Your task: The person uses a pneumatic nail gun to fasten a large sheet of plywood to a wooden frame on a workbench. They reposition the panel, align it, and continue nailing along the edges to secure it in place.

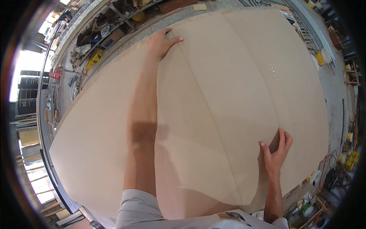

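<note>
A large beige sheet, like thin board, spreads across most of the view. A thin dark line, a seam or sheet edge, runs from its far edge toward my body. My left arm reaches out to the far edge, where my left hand rests with the thumb stretched out across the line. Its fingertips are at the sheet's edge, partly hidden. On the near right, my right hand is over the sheet with thumb and fingers spread and nothing between them. It casts a shadow to its left; whether it touches cannot be told.
Cluttered shelving stands beyond the far left edge. Long metal profiles lie at the far right, beside a yellow-and-white bucket. Cables and a white reel-like object are near the right corner. Small bright spots line the sheet's right part.
</note>
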A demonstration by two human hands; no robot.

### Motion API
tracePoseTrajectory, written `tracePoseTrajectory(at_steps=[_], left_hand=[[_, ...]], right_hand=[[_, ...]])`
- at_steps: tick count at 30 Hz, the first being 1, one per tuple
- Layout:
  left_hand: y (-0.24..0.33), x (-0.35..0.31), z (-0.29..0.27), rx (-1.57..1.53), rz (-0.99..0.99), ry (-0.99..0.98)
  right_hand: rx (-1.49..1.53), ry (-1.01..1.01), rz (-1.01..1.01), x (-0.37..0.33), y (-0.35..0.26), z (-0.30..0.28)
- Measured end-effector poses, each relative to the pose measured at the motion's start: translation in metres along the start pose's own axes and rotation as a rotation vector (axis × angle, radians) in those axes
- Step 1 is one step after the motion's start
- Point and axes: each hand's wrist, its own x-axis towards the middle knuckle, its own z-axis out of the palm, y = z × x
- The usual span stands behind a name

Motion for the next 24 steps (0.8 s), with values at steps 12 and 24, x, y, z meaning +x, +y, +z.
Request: tracePoseTrajectory(at_steps=[12,24], left_hand=[[0.007,-0.010,-0.004,-0.012,0.088,0.026],[-0.009,-0.009,-0.001,0.112,0.214,0.202]], right_hand=[[0.016,0.025,0.010,-0.006,0.002,0.000],[-0.007,-0.008,0.056,-0.007,-0.009,-0.009]])
